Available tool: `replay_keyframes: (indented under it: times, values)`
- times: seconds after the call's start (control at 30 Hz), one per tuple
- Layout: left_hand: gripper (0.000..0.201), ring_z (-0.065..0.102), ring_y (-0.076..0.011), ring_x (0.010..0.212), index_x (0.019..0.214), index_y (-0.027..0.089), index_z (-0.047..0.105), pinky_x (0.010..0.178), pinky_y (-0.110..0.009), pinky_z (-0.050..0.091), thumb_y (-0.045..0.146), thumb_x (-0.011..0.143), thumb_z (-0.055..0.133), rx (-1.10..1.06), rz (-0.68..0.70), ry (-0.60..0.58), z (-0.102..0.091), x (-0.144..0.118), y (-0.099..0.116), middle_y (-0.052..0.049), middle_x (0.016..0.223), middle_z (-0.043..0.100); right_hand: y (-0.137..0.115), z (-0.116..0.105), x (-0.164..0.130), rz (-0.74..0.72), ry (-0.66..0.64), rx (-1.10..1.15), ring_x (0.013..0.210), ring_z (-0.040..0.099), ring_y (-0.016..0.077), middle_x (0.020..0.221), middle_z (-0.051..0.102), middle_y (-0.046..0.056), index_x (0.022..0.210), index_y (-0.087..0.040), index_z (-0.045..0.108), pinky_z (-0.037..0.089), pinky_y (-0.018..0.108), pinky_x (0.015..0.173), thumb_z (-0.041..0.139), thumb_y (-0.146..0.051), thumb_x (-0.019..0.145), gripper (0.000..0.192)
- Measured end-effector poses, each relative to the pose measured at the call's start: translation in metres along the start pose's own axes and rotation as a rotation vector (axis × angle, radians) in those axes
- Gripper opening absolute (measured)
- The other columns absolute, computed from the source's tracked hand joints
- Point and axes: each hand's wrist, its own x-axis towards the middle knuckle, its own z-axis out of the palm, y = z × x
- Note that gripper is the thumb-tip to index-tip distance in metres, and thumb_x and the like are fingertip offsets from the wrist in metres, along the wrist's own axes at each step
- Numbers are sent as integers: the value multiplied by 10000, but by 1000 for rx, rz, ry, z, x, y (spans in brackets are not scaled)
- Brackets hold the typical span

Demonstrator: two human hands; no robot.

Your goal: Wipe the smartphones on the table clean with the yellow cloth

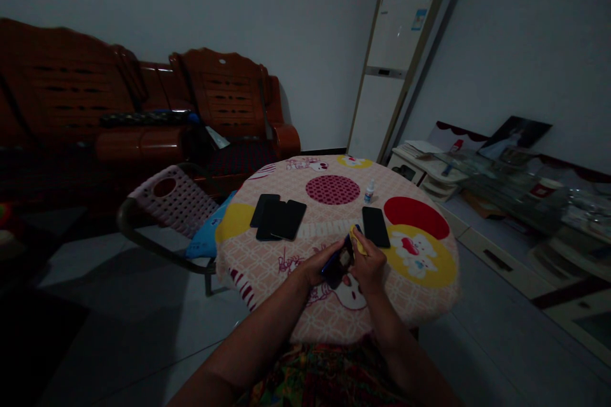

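My left hand (316,265) is wrapped round a dark blue smartphone (335,270), tilted above the near part of the table. Closed on a small yellow cloth (358,241), my right hand (371,265) presses it to the phone's upper right edge. Just beyond my right hand lies a black smartphone (376,226). A small white spray bottle (369,191) stands upright behind that phone. Several dark phones or flat tablets (281,219) lie overlapping on the left of the table. The room is dim, so fine details are hard to make out.
A patterned pink cloth covers the round table (267,254). To its left stands a woven chair (176,203) with a blue cushion (210,235). Wooden sofas (224,95) line the back wall. A cluttered glass-topped cabinet (506,184) is on the right, and a tall air conditioner (391,44) fills the corner.
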Motion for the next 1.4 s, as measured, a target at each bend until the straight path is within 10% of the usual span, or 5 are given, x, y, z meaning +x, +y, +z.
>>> replay_keyframes:
  times: [0.43, 1.4]
  values:
    - [334, 657, -212, 615, 953, 158, 637, 541, -343, 544, 465, 893, 522, -186, 42, 176, -2, 1, 9, -63, 763, 679, 7, 22, 25, -51, -148, 4, 972, 697, 221, 1081, 725, 72, 1107, -212, 709, 560, 342, 860, 541, -285, 864, 305]
    - [426, 664, -226, 598, 1088, 119, 603, 528, -341, 540, 477, 928, 437, -149, -20, 128, 1, -1, 10, -95, 762, 682, 22, 13, 11, -106, -85, -81, 944, 702, 224, 1023, 738, 90, 1063, -186, 715, 562, 325, 831, 500, -248, 870, 295]
